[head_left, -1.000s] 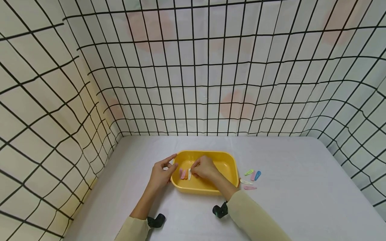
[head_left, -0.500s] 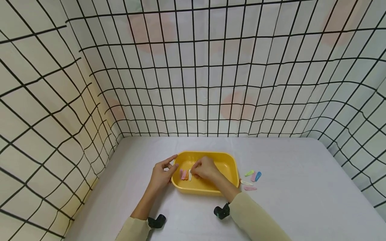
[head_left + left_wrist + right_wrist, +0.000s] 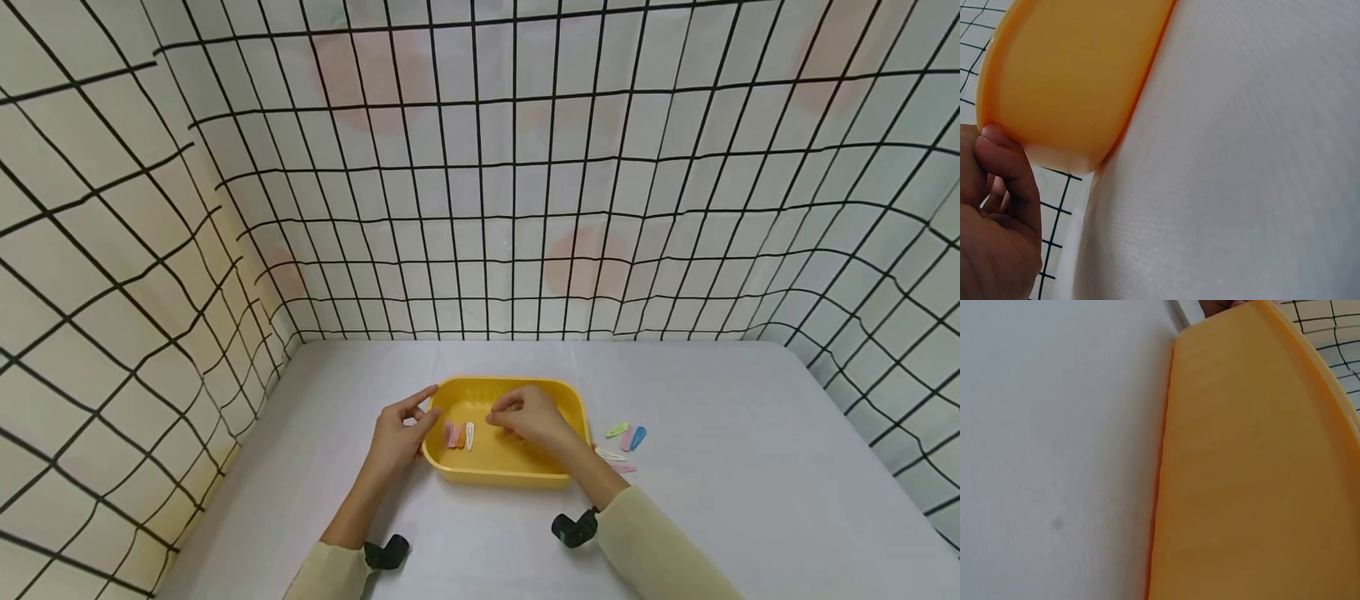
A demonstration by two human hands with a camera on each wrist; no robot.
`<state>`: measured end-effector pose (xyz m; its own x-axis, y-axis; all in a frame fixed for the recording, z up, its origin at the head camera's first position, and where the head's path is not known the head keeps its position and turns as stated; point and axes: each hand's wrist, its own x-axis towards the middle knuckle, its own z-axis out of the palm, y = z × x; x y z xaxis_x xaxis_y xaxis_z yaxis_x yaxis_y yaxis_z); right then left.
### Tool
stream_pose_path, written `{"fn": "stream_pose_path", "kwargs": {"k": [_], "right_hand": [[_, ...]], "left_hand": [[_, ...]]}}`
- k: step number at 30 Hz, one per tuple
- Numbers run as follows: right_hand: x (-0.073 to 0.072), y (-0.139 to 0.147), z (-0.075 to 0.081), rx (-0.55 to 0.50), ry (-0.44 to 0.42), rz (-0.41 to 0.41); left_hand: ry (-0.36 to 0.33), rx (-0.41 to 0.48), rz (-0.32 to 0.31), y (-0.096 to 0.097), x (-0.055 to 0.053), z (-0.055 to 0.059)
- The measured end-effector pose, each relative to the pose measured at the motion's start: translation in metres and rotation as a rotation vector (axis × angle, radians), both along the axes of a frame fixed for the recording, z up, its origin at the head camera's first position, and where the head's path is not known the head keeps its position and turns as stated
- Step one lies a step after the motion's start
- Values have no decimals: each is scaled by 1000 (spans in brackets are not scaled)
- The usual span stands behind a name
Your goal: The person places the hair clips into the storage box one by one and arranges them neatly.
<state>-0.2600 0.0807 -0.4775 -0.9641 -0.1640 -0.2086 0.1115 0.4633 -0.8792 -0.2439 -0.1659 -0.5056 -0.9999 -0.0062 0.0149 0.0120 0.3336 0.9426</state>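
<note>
A yellow plastic tray (image 3: 495, 477) stands on the white table in the head view. My left hand (image 3: 399, 435) holds its left end, thumb and fingers at the rim; the left wrist view shows the fingertips against the tray (image 3: 1079, 75). Inside, near the left end, small snap hair clips lie side by side: pink clips (image 3: 451, 433), an orange clip (image 3: 461, 437) and a white clip (image 3: 470, 436). Just right of the white clip, my right hand (image 3: 531, 414) hovers over the tray with fingers loosely bent. Nothing shows between its fingertips. The right wrist view shows only the tray's outer wall (image 3: 1241, 456).
Right of the tray, on the table, lie more hair clips: a green clip (image 3: 617, 430), a blue clip (image 3: 638, 438), a white clip (image 3: 611, 455) and pink ones (image 3: 622, 468). Grid-patterned cloth walls (image 3: 495, 192) rise behind and at both sides.
My right hand has let go of the white hair clip at the end of the row and moved a little right, away from it. My left hand stays at the tray's rim.
</note>
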Motion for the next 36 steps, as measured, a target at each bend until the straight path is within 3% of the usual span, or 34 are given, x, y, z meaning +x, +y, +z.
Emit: {"fn": "stream_pose_path", "kwargs": {"k": [9, 17, 27, 36], "right_hand": [[10, 14, 14, 18, 38, 5], [16, 45, 29, 35, 151, 47], [19, 92, 37, 6, 108, 24], [23, 134, 38, 76, 120, -34]], "left_hand": [[-10, -7, 12, 1, 0, 0], [-10, -1, 8, 1, 0, 0], [-22, 5, 9, -1, -1, -2], [-6, 10, 2, -1, -1, -2]]}}
